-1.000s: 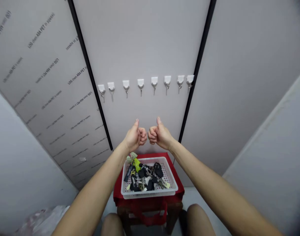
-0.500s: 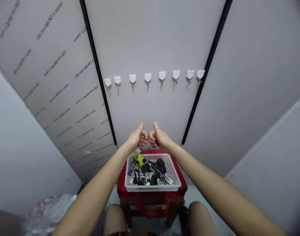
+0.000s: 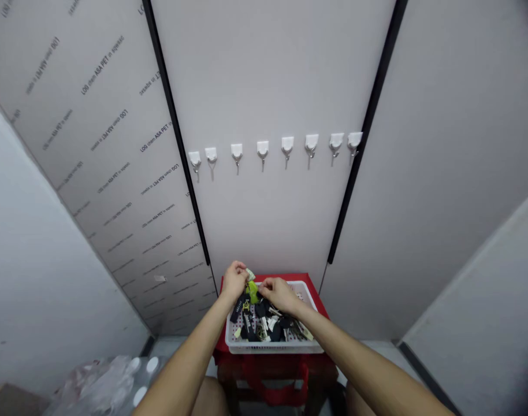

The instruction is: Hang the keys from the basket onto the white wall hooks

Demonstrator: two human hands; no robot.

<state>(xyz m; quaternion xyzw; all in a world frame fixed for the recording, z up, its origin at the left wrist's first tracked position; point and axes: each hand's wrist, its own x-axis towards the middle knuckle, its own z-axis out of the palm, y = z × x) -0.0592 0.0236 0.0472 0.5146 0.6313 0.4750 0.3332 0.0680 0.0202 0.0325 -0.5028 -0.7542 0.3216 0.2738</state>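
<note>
Yellow-green, between the hands: small item (image 3: 252, 292) at the upper left of the white perforated basket (image 3: 275, 348), with a pale green patterned piece (image 3: 250, 274) just above. Left hand (image 3: 233, 281): fingers bent, tips at the edge of the pale green piece; cannot tell whether pinched or merely touched. Right hand (image 3: 282, 294): fingers curled, tips close together just right of the yellow-green item; grip not determinable from this view. Below the hands, inside the basket: heap of metal keys (image 3: 299, 331), dark fobs (image 3: 261, 309), a black lettered tag (image 3: 236, 311) at left and, just beside, a black strap with yellow marking (image 3: 246, 306). Under the basket: red cloth (image 3: 318, 301), with a red strap (image 3: 281, 398) looped down in front of a dark stool (image 3: 229, 381). Beyond: pale wall panel (image 3: 268, 75), bearing a row of eight white-backed metal hooks (image 3: 263, 148), unevenly spaced, well above the hands. Either side of the row: black strip (image 3: 175, 124). Lower left: crumpled clear plastic (image 3: 103, 384), beside round white caps (image 3: 152, 364).
</note>
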